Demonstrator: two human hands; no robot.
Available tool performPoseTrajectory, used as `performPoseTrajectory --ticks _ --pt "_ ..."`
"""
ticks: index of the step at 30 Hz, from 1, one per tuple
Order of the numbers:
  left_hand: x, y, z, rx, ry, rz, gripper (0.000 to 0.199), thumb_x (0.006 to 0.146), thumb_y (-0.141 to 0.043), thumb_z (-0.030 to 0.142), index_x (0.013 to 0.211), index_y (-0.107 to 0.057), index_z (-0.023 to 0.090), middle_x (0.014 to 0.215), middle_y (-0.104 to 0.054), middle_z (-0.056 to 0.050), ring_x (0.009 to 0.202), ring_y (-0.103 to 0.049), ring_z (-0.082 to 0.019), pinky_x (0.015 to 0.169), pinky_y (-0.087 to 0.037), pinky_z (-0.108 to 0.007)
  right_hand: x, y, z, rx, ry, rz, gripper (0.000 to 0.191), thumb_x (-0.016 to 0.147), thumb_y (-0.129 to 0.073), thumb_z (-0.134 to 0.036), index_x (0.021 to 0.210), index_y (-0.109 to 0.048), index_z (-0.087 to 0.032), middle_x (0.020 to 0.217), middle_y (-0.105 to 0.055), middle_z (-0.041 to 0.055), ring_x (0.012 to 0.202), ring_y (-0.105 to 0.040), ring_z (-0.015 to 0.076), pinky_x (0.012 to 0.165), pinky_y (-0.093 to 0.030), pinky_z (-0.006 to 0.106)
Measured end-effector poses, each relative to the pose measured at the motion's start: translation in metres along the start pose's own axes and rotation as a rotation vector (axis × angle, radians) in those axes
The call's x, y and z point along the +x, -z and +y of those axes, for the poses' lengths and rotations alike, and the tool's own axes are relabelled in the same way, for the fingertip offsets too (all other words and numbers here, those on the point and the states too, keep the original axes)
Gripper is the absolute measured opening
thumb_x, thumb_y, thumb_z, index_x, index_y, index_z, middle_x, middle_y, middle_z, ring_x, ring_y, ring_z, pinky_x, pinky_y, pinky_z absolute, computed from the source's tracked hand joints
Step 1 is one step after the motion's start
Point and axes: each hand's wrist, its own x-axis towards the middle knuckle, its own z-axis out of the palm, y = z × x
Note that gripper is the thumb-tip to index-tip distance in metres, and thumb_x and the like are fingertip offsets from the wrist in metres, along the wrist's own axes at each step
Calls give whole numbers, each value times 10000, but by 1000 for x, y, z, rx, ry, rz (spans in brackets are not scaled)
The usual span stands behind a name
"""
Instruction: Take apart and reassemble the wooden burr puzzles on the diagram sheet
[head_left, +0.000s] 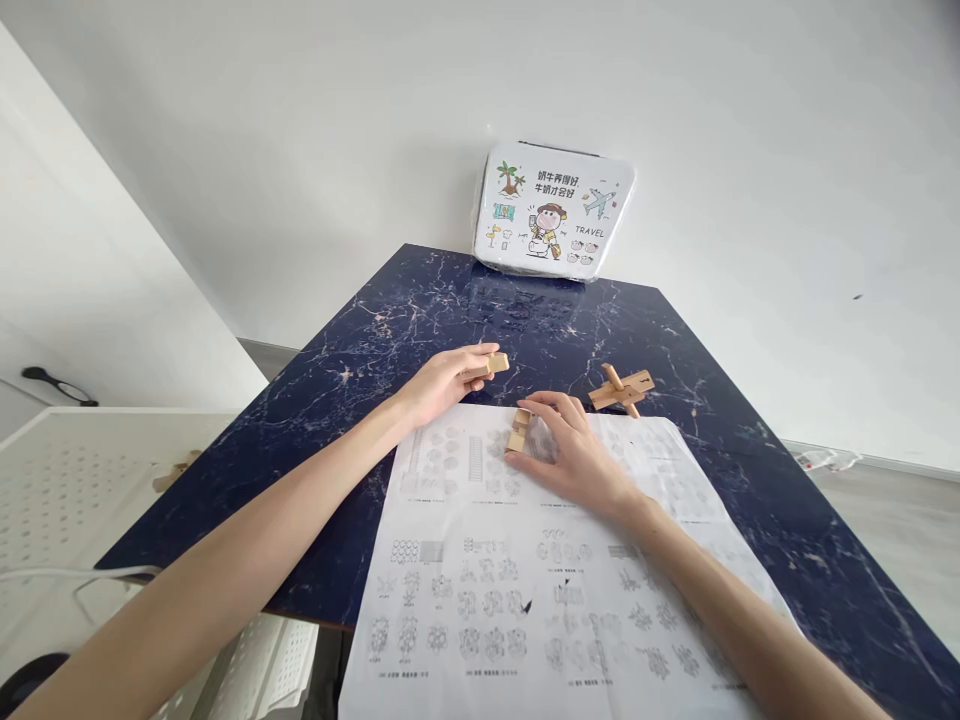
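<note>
My left hand point(454, 378) is closed around a light wooden block point(496, 363), whose end sticks out past the fingers, just above the dark table. Over the top of the printed sheet, my right hand point(564, 438) has its thumb and fingers at the two ends of a notched wooden block point(517, 430). That block rests on or close to the paper; the contact is hard to make out. Beyond the right hand lies a crossed wooden piece point(622, 390), made of several interlocked sticks. The instruction sheet point(480, 590) carries rows of small diagrams.
A white cartoon-printed case point(553, 212) in clear wrap leans against the wall at the table's far edge. The table point(360, 330) is dark blue with marble veins. At the left stands a white perforated shelf point(67, 480) with a cable point(75, 573) and a wooden piece point(172, 472).
</note>
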Motion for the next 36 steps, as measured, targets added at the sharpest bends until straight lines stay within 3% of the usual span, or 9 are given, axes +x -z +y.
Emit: performPoseTrajectory --ticks 3,6,12,19,23,26,29,32,36 --pt "0 -1 0 7 -18 21 362 937 -740 368 1222 -769 147 1284 -726 -162 986 -627 -192 789 -446 -312 1 -1 -1 14 11 0 501 945 -736 -487 1378 -587 -283 1395 -585 150 1335 -537 384 1080 -528 630" --pt "-2 -5 0 22 -7 46 285 946 -737 311 1194 -766 175 1263 -739 -136 922 -616 -177 764 -435 -312 3 1 -3 50 28 32 460 926 -760 -454 1321 -607 -277 1337 -625 142 1289 -567 378 1066 -525 631" --pt "1 -6 -1 28 -79 140 164 886 -822 307 942 -813 153 1153 -749 -106 879 -586 -148 750 -421 -289 6 6 -7 162 -56 135 473 866 -822 -430 1260 -615 -270 1260 -676 109 1187 -629 332 1039 -529 572" --pt "5 1 -4 -78 -66 232 211 870 -859 314 1021 -834 169 1159 -745 -89 882 -603 -129 763 -459 -269 8 7 -2 342 -122 201 519 851 -839 -467 1273 -620 -261 1261 -689 99 1147 -655 294 1030 -537 513" --pt "1 -4 -2 -177 -25 255 116 969 -761 251 1014 -807 155 1092 -750 -82 896 -656 -132 868 -547 -303 8 8 -2 344 -108 217 517 854 -838 -460 1277 -621 -256 1264 -687 103 1140 -652 290 1026 -538 501" --pt "-3 -10 3 -216 83 215 233 1070 -611 240 986 -777 99 1033 -744 -112 935 -703 -161 912 -605 -333 7 8 -4 301 -105 209 522 855 -834 -463 1284 -619 -257 1258 -691 104 1119 -655 292 993 -548 494" --pt "-8 -17 7 -146 166 153 252 1087 -586 270 1063 -759 88 1086 -747 -136 868 -718 -143 755 -617 -251 7 8 -6 265 -85 201 541 850 -839 -464 1298 -611 -266 1269 -685 99 1108 -657 294 977 -551 493" --pt "-12 -21 7 -61 153 79 225 1043 -677 325 1133 -739 127 1078 -742 -116 652 -623 -74 553 -516 -199 7 9 -8 261 -58 213 534 854 -837 -439 1303 -603 -272 1267 -677 96 1109 -651 292 975 -550 492" --pt "-11 -19 3 22 147 45 299 947 -797 407 1013 -744 120 885 -698 -52 596 -536 -50 519 -395 -196 7 10 -8 312 -65 222 544 855 -842 -407 1327 -600 -282 1298 -673 94 1157 -652 301 1030 -542 512"
